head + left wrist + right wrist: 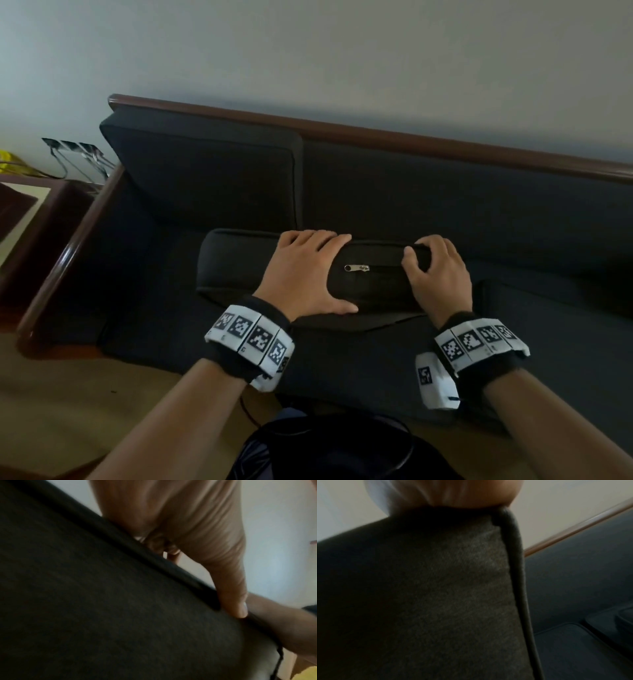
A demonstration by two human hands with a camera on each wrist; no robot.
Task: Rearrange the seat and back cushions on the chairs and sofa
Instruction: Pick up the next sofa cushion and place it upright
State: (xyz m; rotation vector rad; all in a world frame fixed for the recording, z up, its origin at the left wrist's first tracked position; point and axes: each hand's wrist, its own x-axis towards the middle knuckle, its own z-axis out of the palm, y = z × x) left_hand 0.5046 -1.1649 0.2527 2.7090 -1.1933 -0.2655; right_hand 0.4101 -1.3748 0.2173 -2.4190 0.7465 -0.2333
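A loose dark cushion (371, 284) stands on edge over the sofa seat (154, 308), its zipper (357, 268) side facing up at me. My left hand (308, 270) spans that side, fingers hooked over the far edge and thumb on the near piping. My right hand (438, 270) grips it further right, fingers curled over the far edge. One back cushion (205, 171) leans upright at the sofa's left end. The left wrist view shows the thumb (235, 601) pressed on the cushion (102, 601). Dark fabric (436, 601) fills the right wrist view below my hand (462, 493).
The sofa has a wooden top rail (376, 132) and a wooden armrest (75, 246) on the left. A side table (34, 212) and a wire stand (75, 154) sit beyond it. Another seat cushion (548, 308) lies to the right. A dark bag (325, 452) is by my legs.
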